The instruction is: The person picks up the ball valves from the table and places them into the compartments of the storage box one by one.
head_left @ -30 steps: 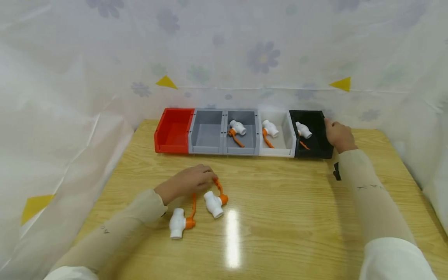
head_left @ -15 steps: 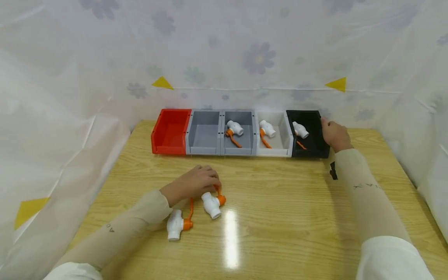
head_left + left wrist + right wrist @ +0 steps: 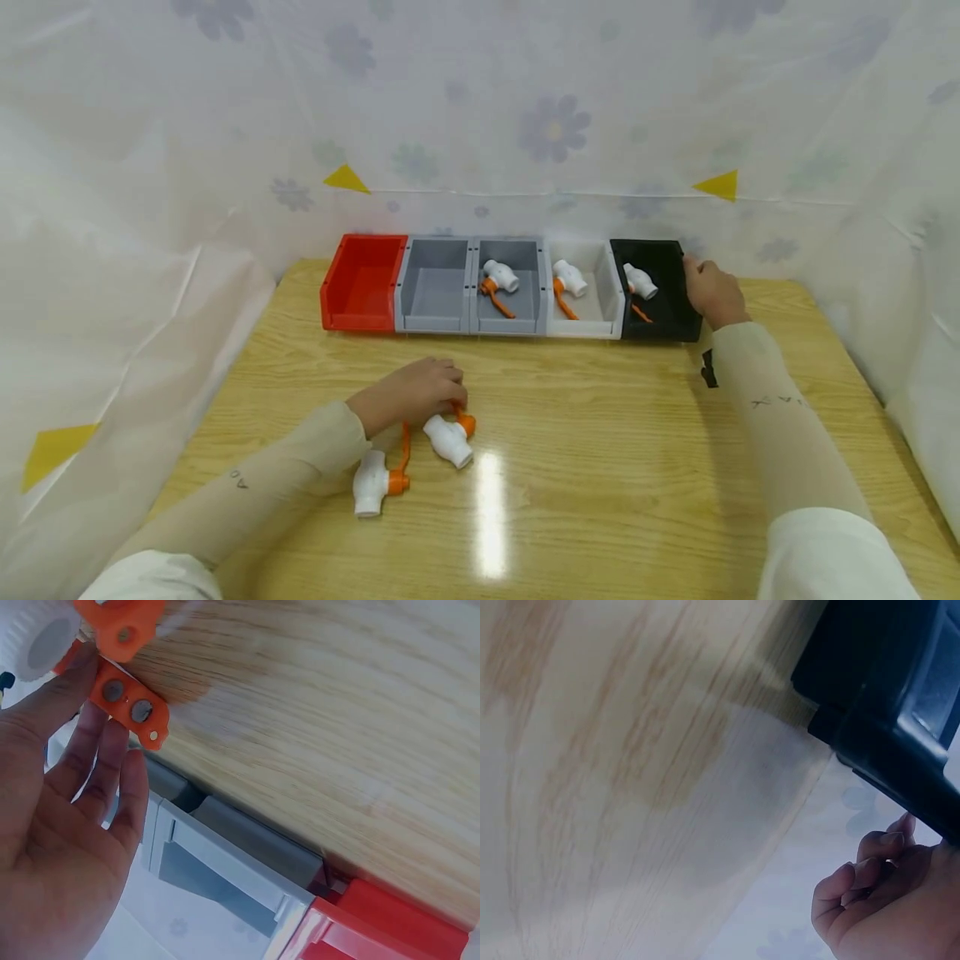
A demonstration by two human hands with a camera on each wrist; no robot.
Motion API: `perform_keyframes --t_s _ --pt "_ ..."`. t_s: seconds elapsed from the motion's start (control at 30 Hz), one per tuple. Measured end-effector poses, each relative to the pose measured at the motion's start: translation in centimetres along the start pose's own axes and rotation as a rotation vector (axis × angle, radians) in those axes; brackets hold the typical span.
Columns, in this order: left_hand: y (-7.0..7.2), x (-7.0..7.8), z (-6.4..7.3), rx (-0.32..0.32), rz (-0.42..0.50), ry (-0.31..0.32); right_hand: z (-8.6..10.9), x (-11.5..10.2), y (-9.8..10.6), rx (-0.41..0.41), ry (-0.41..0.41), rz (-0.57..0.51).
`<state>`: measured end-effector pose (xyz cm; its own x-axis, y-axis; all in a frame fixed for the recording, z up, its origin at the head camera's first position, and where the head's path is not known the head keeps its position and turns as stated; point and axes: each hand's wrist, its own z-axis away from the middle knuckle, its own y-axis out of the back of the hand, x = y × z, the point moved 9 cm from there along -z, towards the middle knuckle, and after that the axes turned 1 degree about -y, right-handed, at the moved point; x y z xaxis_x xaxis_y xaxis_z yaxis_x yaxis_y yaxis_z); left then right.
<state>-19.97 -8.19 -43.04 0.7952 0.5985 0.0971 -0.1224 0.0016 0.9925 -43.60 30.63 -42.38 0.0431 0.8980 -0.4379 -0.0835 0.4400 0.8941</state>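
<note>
My left hand pinches the orange lever of a white ball valve lying on the table. The left wrist view shows thumb and finger on that orange lever, with the other fingers extended below. A second ball valve lies closer to me, its lever pointing away. At the far right, my right hand grips the outer side wall of the black bin. In the right wrist view several fingers curl beside the bin; the thumb is hidden.
The black bin ends a joined row: a red bin, a grey bin, another grey bin and a white bin. Ball valves lie in the three right-hand bins. A flowered sheet hangs behind the wooden table.
The left hand has closed in on the nearer part of the lever, and that valve has turned slightly. The right hand stays at the black bin. The head view has shifted a little.
</note>
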Motion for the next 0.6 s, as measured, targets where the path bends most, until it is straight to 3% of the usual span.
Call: perform_keyframes --t_s 0.27,0.6 --pt "-0.5 -1.4 1.0 -0.02 0.123 0.022 -0.3 0.1 -0.1 0.006 -0.006 -0.002" --pt "-0.4 -1.7 1.8 -0.036 0.293 0.049 -0.3 0.3 -0.3 -0.009 -0.007 0.012"
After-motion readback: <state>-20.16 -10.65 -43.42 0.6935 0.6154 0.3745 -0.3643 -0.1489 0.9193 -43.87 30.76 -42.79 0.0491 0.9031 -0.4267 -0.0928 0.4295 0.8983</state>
